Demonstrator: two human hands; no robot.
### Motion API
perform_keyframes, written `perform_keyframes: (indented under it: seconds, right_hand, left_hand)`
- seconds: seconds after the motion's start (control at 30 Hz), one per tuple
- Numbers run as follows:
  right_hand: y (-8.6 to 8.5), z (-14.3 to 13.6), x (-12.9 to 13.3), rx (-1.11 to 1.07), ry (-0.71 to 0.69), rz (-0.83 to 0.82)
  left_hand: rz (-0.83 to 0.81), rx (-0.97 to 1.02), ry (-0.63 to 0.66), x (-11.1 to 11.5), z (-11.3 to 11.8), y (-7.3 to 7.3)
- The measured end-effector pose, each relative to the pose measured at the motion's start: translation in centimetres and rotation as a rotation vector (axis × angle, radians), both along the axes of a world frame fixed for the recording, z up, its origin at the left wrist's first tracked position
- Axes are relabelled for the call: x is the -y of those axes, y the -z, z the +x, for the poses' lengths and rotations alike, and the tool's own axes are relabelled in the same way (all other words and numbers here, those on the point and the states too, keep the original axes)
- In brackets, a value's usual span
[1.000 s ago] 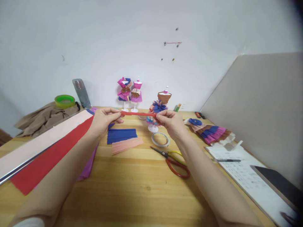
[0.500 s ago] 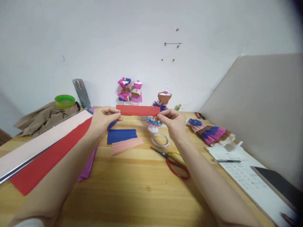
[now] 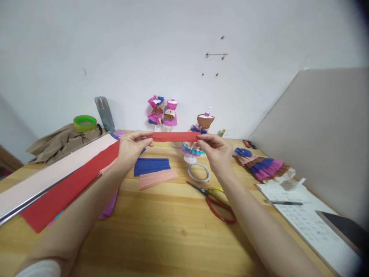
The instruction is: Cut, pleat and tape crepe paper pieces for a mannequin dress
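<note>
Two hands: pinching red strip | capped flask: contents indiscernible

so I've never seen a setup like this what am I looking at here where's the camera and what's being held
There is no machine here, just one person's bare left hand and right hand. All the pictures come from a single camera worn on that person's head, looking forward and down, which is why the arms reach in from the bottom.

The hands hold a red strip level above the table, one at each end. Below it lie a blue piece, a pink piece, a pale ring and scissors. Toward the wall stand three small dressed figures; the nearest is partly hidden by the strip. On the right, a pen lies on a white sheet.
</note>
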State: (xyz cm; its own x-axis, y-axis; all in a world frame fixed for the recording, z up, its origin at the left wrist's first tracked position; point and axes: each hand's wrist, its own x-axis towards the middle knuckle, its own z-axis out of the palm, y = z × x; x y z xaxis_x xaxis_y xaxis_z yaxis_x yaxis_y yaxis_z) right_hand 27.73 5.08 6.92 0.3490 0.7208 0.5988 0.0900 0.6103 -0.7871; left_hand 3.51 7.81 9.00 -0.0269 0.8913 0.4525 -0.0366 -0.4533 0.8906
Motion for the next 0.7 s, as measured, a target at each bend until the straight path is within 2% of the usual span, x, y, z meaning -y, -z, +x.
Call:
perform_keyframes:
  seconds: [0.23,0.43,0.7]
  right_hand:
    - [0.2,0.1,0.2,0.078,0.053,0.070]
    - [0.5,0.2,0.1,0.102,0.071,0.081]
    - [0.6,0.1,0.0,0.153,0.105,0.085]
  left_hand:
    - [0.142,-0.037,-0.079,0.4,0.2,0.1]
    - [0.194,-0.057,-0.072,0.0,-0.1,1.0]
    - [0.214,-0.097,-0.059,-0.1,-0.3,1.1]
